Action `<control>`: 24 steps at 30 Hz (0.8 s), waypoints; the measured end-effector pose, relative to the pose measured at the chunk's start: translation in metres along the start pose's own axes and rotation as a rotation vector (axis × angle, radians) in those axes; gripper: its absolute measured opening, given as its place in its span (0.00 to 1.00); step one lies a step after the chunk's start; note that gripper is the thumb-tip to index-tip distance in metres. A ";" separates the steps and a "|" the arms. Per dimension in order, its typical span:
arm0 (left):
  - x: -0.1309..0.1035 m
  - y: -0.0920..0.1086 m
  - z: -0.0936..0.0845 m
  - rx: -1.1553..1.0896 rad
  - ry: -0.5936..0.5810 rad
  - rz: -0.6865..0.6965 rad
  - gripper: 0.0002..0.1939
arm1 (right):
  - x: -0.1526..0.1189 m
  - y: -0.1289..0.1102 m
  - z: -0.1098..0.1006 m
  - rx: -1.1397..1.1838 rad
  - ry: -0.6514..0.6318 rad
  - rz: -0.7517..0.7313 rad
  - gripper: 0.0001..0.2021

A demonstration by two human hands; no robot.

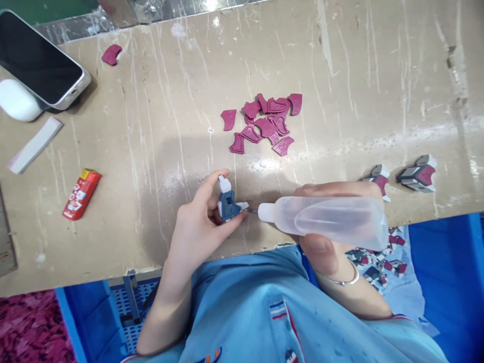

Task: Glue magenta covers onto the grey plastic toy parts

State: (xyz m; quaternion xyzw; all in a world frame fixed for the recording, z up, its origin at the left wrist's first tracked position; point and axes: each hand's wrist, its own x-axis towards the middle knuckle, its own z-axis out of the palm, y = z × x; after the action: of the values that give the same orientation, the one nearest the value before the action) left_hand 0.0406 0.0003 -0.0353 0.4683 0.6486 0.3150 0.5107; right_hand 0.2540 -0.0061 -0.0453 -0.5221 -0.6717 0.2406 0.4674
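Between thumb and fingers, my left hand [202, 222] grips a small dark-blue and white plastic part [229, 205]. My right hand [321, 247] is wrapped round a translucent squeeze bottle [328, 219] lying nearly level. Its thin needle tip points left, at the lower right of the plastic part; whether it touches cannot be made out. Beyond both hands lies a loose group of maroon plastic pieces [266, 128]. To the right, partly behind my right hand, sits a part with a maroon panel [379, 180], and beside it a similar assembled part [419, 174].
At the left of the worn table [151, 101] are a phone [41, 55], a white rounded case [18, 101], a pale strip [35, 145] and a red packet [82, 194]. A single maroon piece [111, 54] lies farther back. Blue bins [446, 272] flank my lap below the edge.
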 end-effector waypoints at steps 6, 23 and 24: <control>-0.001 -0.001 -0.002 0.015 0.009 0.023 0.33 | 0.013 0.007 0.020 0.096 0.189 -0.169 0.15; -0.001 -0.007 -0.001 0.083 -0.001 0.049 0.33 | 0.010 0.014 0.030 0.204 0.220 -0.008 0.19; 0.000 -0.007 -0.001 0.076 -0.001 0.038 0.34 | 0.013 0.015 0.030 0.305 0.222 0.055 0.20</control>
State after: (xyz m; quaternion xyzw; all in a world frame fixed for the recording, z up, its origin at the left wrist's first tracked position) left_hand 0.0376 -0.0024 -0.0407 0.4998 0.6508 0.2997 0.4867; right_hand 0.2348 0.0160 -0.0657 -0.4864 -0.5574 0.2933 0.6056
